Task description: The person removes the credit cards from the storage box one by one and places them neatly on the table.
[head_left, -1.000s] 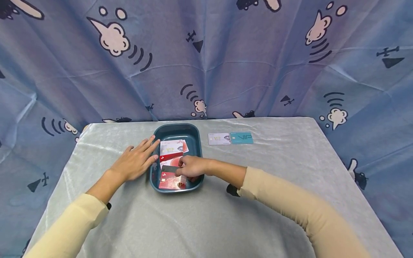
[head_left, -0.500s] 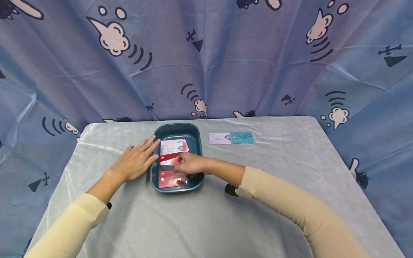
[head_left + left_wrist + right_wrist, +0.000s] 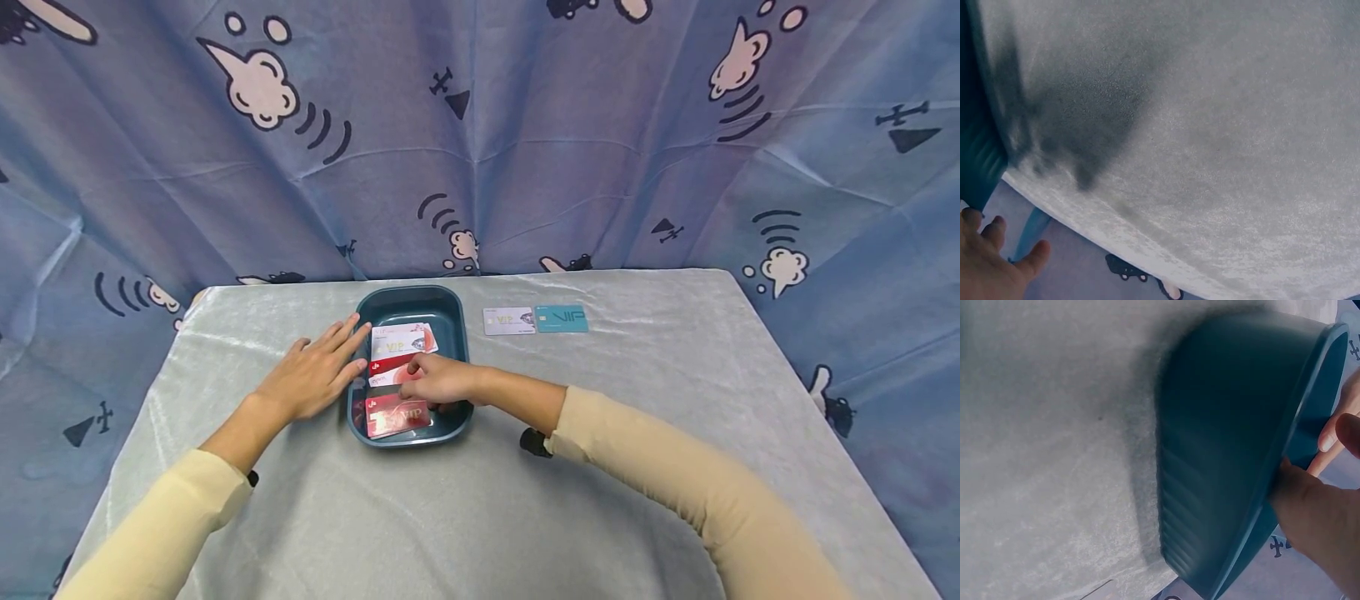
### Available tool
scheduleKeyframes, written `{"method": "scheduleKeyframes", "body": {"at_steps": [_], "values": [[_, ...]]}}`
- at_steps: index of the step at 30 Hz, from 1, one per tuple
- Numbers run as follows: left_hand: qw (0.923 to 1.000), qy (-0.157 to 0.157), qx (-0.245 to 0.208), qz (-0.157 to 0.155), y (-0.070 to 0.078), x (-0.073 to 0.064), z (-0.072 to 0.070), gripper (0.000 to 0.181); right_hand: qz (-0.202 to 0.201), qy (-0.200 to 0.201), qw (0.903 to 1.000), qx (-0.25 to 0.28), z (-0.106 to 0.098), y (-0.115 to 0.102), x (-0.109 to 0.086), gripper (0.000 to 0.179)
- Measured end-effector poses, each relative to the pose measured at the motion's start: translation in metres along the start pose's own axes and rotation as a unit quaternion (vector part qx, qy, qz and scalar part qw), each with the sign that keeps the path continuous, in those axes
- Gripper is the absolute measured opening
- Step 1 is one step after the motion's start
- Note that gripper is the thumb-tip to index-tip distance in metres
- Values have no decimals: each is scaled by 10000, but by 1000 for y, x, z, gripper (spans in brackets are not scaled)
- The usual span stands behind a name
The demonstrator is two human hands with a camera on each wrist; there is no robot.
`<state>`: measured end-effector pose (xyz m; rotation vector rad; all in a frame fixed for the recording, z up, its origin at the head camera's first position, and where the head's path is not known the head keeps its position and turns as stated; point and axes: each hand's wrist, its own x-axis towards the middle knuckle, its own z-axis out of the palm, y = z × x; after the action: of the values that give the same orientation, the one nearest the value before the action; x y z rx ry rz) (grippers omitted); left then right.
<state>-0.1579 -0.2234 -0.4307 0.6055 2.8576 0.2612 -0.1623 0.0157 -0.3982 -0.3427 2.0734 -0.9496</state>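
A dark teal plastic bin [image 3: 457,333] stands left of the table's middle with several cards in it. My right hand [image 3: 447,381] reaches in over the right wall and holds a red VIP card [image 3: 395,417], which lies slightly tilted at the near end. Just beyond are a white card [image 3: 381,378] with a red print and a white VIP card [image 3: 396,340]; a dark strip shows beside the red card. My left hand [image 3: 311,379] has its fingers spread, fingertips at the bin's left rim. In the right wrist view the bin wall [image 3: 1229,425] hides the cards.
A silver VIP card [image 3: 509,321] and a teal VIP card [image 3: 562,318] lie side by side on the table, right of the bin. Pale velvety cloth [image 3: 600,517] covers the table. A blue patterned curtain [image 3: 525,167] hangs right behind the far edge.
My right hand has shifted slightly left inside the bin, and the red card has turned and slid a little left with it. My left hand stays at the rim.
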Motion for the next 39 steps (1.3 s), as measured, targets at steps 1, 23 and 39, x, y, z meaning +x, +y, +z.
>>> {"method": "scheduleKeyframes", "body": {"at_steps": [1, 23, 39], "values": [[10000, 1, 4, 4, 0, 0, 0, 63, -7, -2, 10000, -2, 0, 0, 0, 51], [10000, -46, -13, -17, 0, 0, 0, 63, -286, 137, 9992, -248, -5, -16, -6, 41], [10000, -12, -33, 6, 0, 0, 0, 63, -443, 641, 9905, -1137, 4, -19, -2, 38]]}}
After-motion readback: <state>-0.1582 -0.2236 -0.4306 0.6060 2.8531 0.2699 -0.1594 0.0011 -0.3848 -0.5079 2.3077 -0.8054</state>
